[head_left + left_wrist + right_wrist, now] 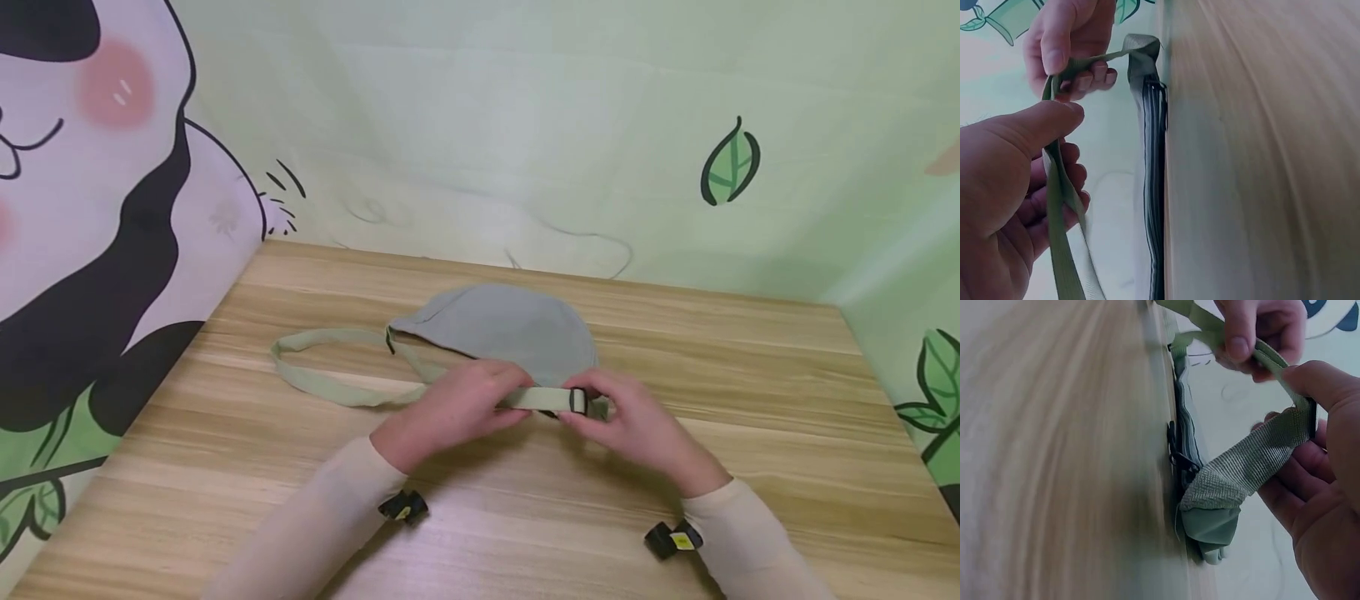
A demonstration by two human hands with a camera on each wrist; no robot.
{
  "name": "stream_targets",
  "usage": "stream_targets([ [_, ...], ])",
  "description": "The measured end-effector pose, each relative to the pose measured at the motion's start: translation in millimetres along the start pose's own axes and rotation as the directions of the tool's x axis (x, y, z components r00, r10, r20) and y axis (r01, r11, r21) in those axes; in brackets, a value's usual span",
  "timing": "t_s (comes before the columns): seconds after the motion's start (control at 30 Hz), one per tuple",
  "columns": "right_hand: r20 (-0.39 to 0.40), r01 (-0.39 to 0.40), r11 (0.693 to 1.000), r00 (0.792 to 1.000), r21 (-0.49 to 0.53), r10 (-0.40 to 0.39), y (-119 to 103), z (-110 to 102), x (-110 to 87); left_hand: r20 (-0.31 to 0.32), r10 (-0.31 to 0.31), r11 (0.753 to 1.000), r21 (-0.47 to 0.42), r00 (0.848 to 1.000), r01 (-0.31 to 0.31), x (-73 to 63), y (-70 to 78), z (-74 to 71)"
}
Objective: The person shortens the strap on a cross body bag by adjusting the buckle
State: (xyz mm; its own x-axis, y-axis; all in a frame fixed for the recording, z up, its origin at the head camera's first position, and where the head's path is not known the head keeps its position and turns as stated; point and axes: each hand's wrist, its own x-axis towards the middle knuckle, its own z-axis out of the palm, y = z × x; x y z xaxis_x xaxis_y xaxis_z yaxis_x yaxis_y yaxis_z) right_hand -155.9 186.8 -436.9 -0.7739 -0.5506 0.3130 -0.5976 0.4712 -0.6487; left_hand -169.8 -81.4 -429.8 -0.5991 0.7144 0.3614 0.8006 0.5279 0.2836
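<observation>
A grey waist bag (502,325) lies on the wooden table, its curved side toward the wall. From its left end a pale green strap (322,390) loops out and comes back to the front. My left hand (457,404) pinches the doubled strap between thumb and fingers. Close beside it, my right hand (637,417) holds the strap at a black slide buckle (577,401). In the right wrist view, the webbing (1254,459) runs from this buckle down to the bag's end. A dark zipper (1155,187) shows along the bag's edge in the left wrist view.
The table (465,542) meets a pale green wall cloth (480,150) at the back. A printed panda (135,192) covers the left side. Black wrist devices (405,506) sit at both sleeve cuffs.
</observation>
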Motion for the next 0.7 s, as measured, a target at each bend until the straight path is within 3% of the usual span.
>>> stream_targets([
  [0.5,-0.038,-0.027,0.999,0.999,-0.036,0.026,5,-14,-7.2,0.03,-0.078,0.996,0.047,0.997,0.076,-12.8,-10.3,-8.0],
  [0.7,-0.044,-0.042,0.999,0.998,-0.033,0.04,10,-23,-10.7,-0.002,-0.064,0.996,0.068,0.998,0.064,-19.0,-16.0,-10.9],
])
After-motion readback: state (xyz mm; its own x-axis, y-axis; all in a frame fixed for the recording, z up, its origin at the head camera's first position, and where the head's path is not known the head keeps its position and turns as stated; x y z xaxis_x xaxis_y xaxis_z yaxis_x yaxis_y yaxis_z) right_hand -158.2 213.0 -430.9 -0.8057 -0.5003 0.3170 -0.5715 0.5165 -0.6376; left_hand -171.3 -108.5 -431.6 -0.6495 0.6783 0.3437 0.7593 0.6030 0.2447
